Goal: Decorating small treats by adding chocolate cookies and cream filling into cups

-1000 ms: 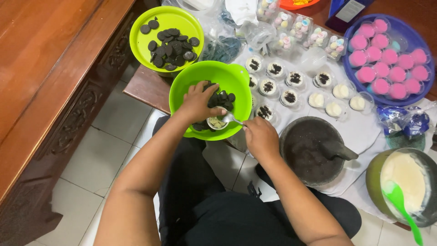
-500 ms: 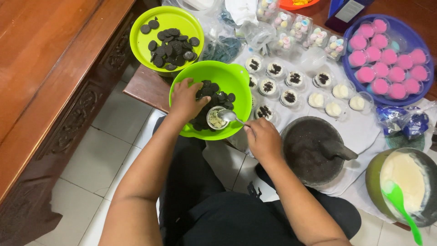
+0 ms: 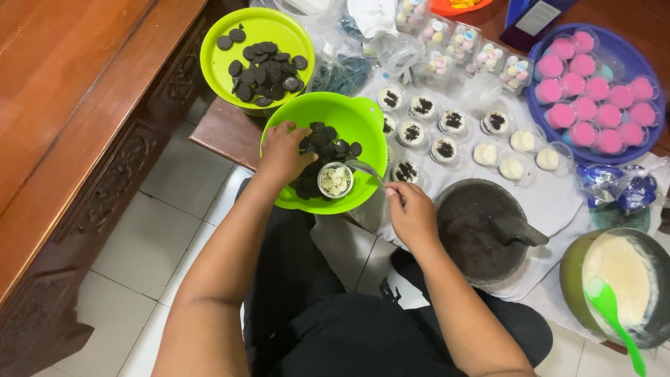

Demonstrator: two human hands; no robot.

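Observation:
My left hand (image 3: 283, 150) reaches into a tilted green bowl (image 3: 363, 119) of dark round cookie halves (image 3: 324, 143), its fingers among them. A small clear cup of white cream bits (image 3: 336, 179) rests inside the bowl. My right hand (image 3: 410, 213) holds a spoon (image 3: 366, 169) by the handle, its tip at the cup. Whether the left fingers grip a cookie is hidden.
A second green bowl of dark cookies (image 3: 257, 52) sits behind. Rows of small filled cups (image 3: 447, 136) stand on white cloth. A stone mortar with pestle (image 3: 488, 227), a cream bowl with green spatula (image 3: 618, 286), a blue basin of pink lids (image 3: 593, 91). Wooden furniture (image 3: 63, 126) at left.
My left hand has shifted left inside the bowl, off the small cup and onto the cookies. My right hand has drawn back slightly, spoon still at the cup.

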